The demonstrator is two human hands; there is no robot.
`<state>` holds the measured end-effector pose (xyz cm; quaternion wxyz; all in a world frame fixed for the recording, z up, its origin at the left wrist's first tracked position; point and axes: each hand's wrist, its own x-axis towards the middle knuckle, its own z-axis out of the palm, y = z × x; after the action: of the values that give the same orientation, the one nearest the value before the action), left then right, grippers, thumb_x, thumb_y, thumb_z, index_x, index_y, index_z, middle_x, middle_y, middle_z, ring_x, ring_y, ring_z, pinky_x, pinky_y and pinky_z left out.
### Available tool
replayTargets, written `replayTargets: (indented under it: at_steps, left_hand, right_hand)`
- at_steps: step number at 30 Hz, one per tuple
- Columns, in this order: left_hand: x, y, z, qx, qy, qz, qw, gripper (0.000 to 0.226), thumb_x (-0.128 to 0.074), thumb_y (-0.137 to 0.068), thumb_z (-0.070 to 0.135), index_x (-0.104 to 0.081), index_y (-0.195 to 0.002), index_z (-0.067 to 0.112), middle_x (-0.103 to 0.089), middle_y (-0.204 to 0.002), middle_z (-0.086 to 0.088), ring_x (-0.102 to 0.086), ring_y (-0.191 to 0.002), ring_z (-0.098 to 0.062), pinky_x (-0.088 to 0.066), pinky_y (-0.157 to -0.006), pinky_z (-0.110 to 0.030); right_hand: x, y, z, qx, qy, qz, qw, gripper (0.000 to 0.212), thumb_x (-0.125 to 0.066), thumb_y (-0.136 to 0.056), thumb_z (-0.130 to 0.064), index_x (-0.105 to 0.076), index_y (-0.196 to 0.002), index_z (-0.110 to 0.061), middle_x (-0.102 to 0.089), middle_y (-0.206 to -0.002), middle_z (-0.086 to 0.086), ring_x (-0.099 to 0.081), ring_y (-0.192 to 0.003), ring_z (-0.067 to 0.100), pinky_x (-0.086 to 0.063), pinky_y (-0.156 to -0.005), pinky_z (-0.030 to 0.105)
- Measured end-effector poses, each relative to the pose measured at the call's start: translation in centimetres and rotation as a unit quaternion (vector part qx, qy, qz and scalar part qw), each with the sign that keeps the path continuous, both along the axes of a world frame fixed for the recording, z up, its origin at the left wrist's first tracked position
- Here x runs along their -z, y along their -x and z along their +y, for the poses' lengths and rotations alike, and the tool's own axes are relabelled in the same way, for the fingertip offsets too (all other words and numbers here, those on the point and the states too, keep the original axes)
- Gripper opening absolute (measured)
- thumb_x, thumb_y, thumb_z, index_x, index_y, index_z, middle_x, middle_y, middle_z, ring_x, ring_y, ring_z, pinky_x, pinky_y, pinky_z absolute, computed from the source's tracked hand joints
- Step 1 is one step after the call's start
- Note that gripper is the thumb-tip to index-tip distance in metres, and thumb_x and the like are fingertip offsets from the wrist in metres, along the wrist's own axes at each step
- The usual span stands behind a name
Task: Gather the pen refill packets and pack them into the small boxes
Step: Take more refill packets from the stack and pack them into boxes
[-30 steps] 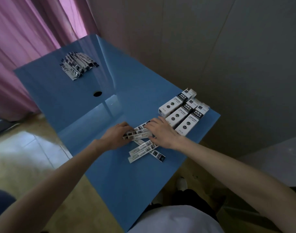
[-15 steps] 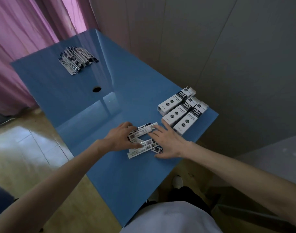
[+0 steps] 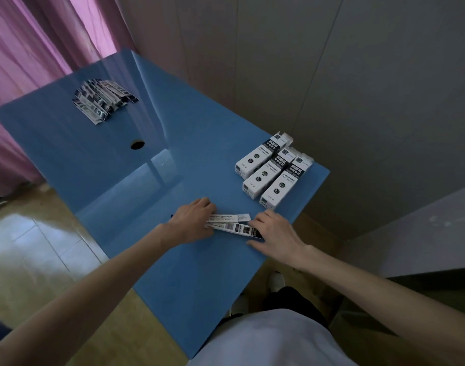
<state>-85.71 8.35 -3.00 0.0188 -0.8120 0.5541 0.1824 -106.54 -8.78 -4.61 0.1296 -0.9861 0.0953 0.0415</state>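
While we look down at the blue table (image 3: 125,196), these lines run from its left side to its right.

Curtain: we see pink curtain (image 3: 23,54) at 10 o'clock, behind the table's far corner.

Far packets: a fanned heap of refill packets (image 3: 102,100) lies at 11 o'clock on the table, well apart from our hands.

Hole: a dark round hole (image 3: 137,145) sits in the tabletop, below that heap.

Left hand: our left hand (image 3: 191,222) lies on the table near the centre, fingers curled over the left ends of the near packets; whether it grips or merely presses them, we cannot tell.

Near packets: a small bundle of packets (image 3: 232,225) lies flat between our two hands, roughly side by side, one dark-ended packet angled toward 4 o'clock.

Right hand: our right hand (image 3: 274,231) rests at the bundle's right ends, fingers loosely spread and touching them, thumb on the table.

Boxes: three small boxes (image 3: 272,171) lie side by side at 2 o'clock, near the table's right edge, apart from the bundle.
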Motion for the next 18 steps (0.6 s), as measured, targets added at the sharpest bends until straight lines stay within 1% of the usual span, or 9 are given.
replayTargets:
  at_steps: [2,5,7,9,11,14,15,16,18]
  left_hand:
    - [0.1,0.3,-0.2,0.024,-0.010,-0.031,0.999,0.034,-0.060,-0.088,0.034,-0.052,-0.117,0.017,-0.049,-0.116,-0.001,-0.053,-0.106,-0.022,-0.042,-0.070,-0.035]
    - [0.3,0.7,-0.5,0.061,-0.011,-0.066,0.996,0.032,-0.056,-0.090,0.031,-0.050,-0.117,0.015,-0.053,-0.117,-0.003,-0.054,-0.106,-0.024,-0.044,-0.079,-0.037]
    - [0.3,0.8,-0.7,0.061,-0.006,-0.059,0.996,0.035,-0.056,-0.090,0.030,-0.049,-0.121,0.016,-0.056,-0.117,-0.003,-0.055,-0.107,-0.025,-0.043,-0.081,-0.037]
    - [0.2,0.6,-0.8,0.057,-0.001,-0.041,0.998,0.039,-0.057,-0.090,0.031,-0.049,-0.125,0.017,-0.057,-0.118,-0.003,-0.055,-0.109,-0.026,-0.044,-0.083,-0.038]
    - [0.1,0.5,-0.8,0.050,0.004,-0.029,0.998,0.039,-0.057,-0.090,0.032,-0.050,-0.125,0.017,-0.058,-0.118,-0.003,-0.055,-0.110,-0.026,-0.044,-0.084,-0.038]
    - [0.1,0.2,-0.7,0.041,0.009,-0.014,0.999,0.034,-0.057,-0.091,0.032,-0.052,-0.120,0.015,-0.059,-0.116,-0.004,-0.055,-0.109,-0.027,-0.044,-0.083,-0.038]
    - [0.1,0.2,-0.7,0.040,0.008,-0.008,0.999,0.032,-0.057,-0.092,0.031,-0.052,-0.119,0.014,-0.058,-0.116,-0.005,-0.055,-0.108,-0.027,-0.044,-0.082,-0.039]
    - [0.0,0.1,-0.6,0.038,0.005,-0.001,0.999,0.030,-0.056,-0.093,0.030,-0.052,-0.117,0.014,-0.057,-0.115,-0.005,-0.055,-0.107,-0.027,-0.044,-0.081,-0.039]
    - [-0.2,-0.1,-0.6,0.026,-0.001,0.017,1.000,0.022,-0.054,-0.094,0.028,-0.048,-0.110,0.015,-0.055,-0.109,-0.004,-0.056,-0.102,-0.027,-0.044,-0.077,-0.039]
  right_hand:
    - [0.2,0.5,0.0,0.037,-0.023,0.001,0.999,0.052,-0.067,-0.092,-0.053,-0.064,-0.131,-0.019,-0.061,-0.113,-0.002,-0.051,-0.107,0.017,-0.040,-0.083,0.028]
    - [0.3,0.7,0.3,0.083,-0.059,0.002,0.995,0.040,-0.069,-0.092,-0.052,-0.067,-0.119,-0.023,-0.060,-0.107,-0.006,-0.051,-0.102,0.014,-0.039,-0.074,0.026]
    - [0.2,0.7,0.3,0.115,-0.088,0.008,0.990,0.032,-0.072,-0.090,-0.049,-0.067,-0.109,-0.023,-0.059,-0.104,-0.006,-0.051,-0.099,0.013,-0.041,-0.072,0.028]
    - [0.0,0.5,0.3,0.135,-0.112,0.015,0.984,0.028,-0.074,-0.089,-0.046,-0.066,-0.103,-0.022,-0.058,-0.103,-0.005,-0.051,-0.097,0.013,-0.040,-0.071,0.029]
    - [-0.3,0.3,0.2,0.145,-0.131,0.023,0.980,0.024,-0.074,-0.090,-0.041,-0.065,-0.099,-0.021,-0.059,-0.098,-0.005,-0.053,-0.093,0.013,-0.037,-0.067,0.029]
    - [-0.8,0.0,0.0,0.164,-0.189,0.036,0.968,0.019,-0.077,-0.088,-0.036,-0.065,-0.095,-0.023,-0.062,-0.088,-0.008,-0.057,-0.082,0.012,-0.033,-0.058,0.022]
    - [-0.8,0.0,-0.1,0.172,-0.220,0.037,0.959,0.020,-0.079,-0.087,-0.034,-0.065,-0.096,-0.023,-0.064,-0.089,-0.008,-0.059,-0.081,0.011,-0.036,-0.059,0.020]
    - [-0.9,-0.1,-0.2,0.183,-0.264,0.037,0.946,0.023,-0.082,-0.085,-0.033,-0.067,-0.098,-0.023,-0.067,-0.092,-0.009,-0.062,-0.084,0.010,-0.043,-0.064,0.020]
    - [-1.1,0.0,-0.3,0.211,-0.352,0.035,0.911,0.031,-0.085,-0.083,-0.030,-0.070,-0.108,-0.022,-0.073,-0.101,-0.007,-0.067,-0.091,0.008,-0.053,-0.079,0.025]
